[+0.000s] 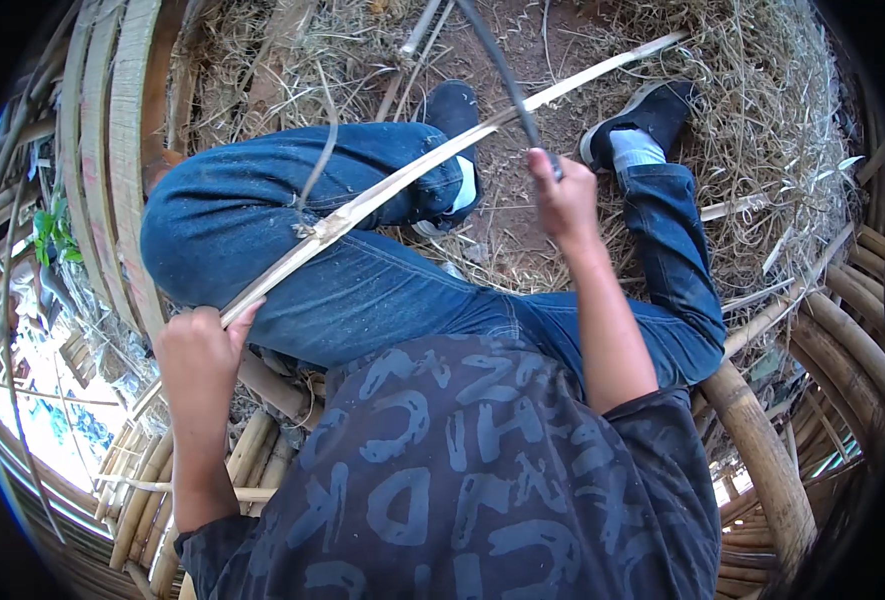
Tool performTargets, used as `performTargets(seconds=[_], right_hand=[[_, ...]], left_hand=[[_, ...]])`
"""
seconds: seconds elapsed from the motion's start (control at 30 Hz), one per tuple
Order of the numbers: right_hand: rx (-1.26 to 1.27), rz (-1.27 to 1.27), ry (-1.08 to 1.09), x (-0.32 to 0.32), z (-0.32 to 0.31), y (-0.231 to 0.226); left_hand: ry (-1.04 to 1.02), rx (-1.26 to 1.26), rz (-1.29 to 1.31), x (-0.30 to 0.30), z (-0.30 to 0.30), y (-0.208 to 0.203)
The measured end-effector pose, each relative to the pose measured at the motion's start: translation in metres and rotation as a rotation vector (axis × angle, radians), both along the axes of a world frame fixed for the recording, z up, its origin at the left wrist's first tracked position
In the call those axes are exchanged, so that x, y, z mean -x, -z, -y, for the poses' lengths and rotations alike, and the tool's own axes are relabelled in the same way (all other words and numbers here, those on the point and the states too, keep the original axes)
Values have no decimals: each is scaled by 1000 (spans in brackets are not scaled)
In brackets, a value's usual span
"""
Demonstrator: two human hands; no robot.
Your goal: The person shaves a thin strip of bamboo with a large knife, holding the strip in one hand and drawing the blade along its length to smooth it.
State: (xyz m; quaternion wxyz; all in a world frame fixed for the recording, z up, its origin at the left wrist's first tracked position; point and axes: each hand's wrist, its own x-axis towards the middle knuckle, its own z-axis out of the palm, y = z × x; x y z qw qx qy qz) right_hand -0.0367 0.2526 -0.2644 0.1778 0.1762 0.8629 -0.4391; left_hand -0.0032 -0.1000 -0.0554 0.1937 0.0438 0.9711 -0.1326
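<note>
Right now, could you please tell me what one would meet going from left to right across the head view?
Green leafy plant, bare left hand, dark left shoe, bare right hand, thick tan bamboo pole at lower right.

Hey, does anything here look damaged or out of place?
The pale strip across the bent left leg has a rough, splintered-looking patch, unlike its smoother length, and a thin curved sliver beside it, perhaps peeled off. Loose shavings litter the ground too; nothing looks spilled.
</note>
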Motion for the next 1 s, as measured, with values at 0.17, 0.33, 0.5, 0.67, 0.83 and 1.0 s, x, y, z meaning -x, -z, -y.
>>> performTargets(seconds=[0.17,0.33,0.5,0.67,0.83,1.0], right_hand=[[-14,-69,74,4,-20,5],[75,-119,-102,-3,44,-45],[72,-204,-70,7,23,-18],[4,29,274,20,-84,54],[123,102,81,33,-36,-30],[172,42,-320,28,50,-85]], left_hand=[[23,23,46,3,-1,-3],[-96,-10,38,-4,0,-6],[-133,-28,10,-2,2,-4],[-326,-146,78,2,6,5],[-254,-74,53,-5,9,0],[-252,-15,50,-6,4,2]])
